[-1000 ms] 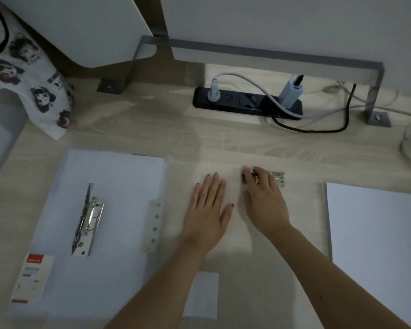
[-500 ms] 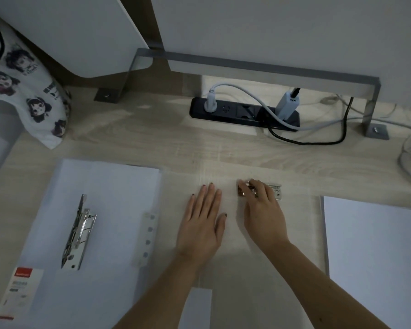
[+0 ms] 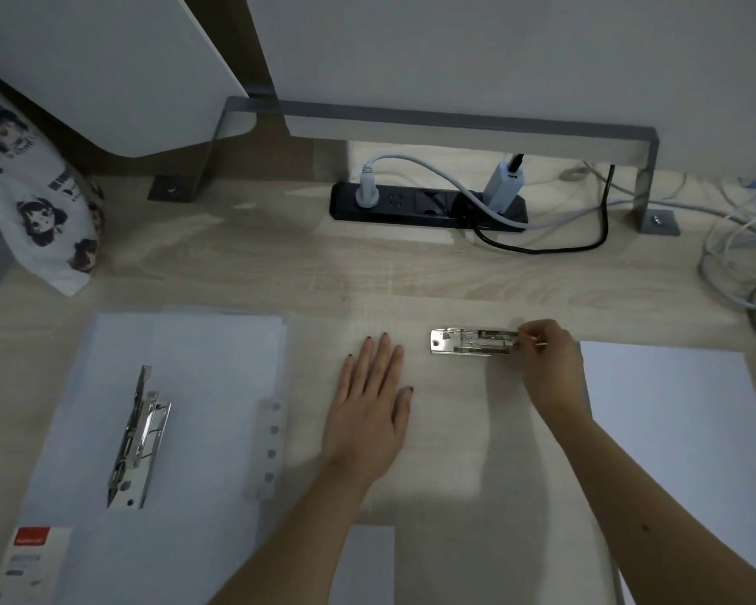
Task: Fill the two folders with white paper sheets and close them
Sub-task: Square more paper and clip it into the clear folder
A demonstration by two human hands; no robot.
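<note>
Two clear plastic folders lie open on the wooden desk. The left folder (image 3: 201, 539) holds white sheets under its raised metal clip (image 3: 138, 438). The middle folder (image 3: 446, 456) is see-through and shows the desk grain; its metal clip (image 3: 472, 341) lies flat along its far edge. My left hand (image 3: 369, 412) presses flat on this folder, fingers spread. My right hand (image 3: 546, 364) pinches the right end of that clip. A stack of white paper (image 3: 681, 451) lies to the right.
A black power strip (image 3: 428, 207) with plugs and cables sits at the back under a grey metal stand (image 3: 433, 120). A printed fabric bag (image 3: 27, 203) is at the far left. White cables (image 3: 743, 264) coil at the right edge.
My right hand has slid from the left end of the middle clip to its right end, uncovering the clip. The left hand stays flat. The camera has shifted.
</note>
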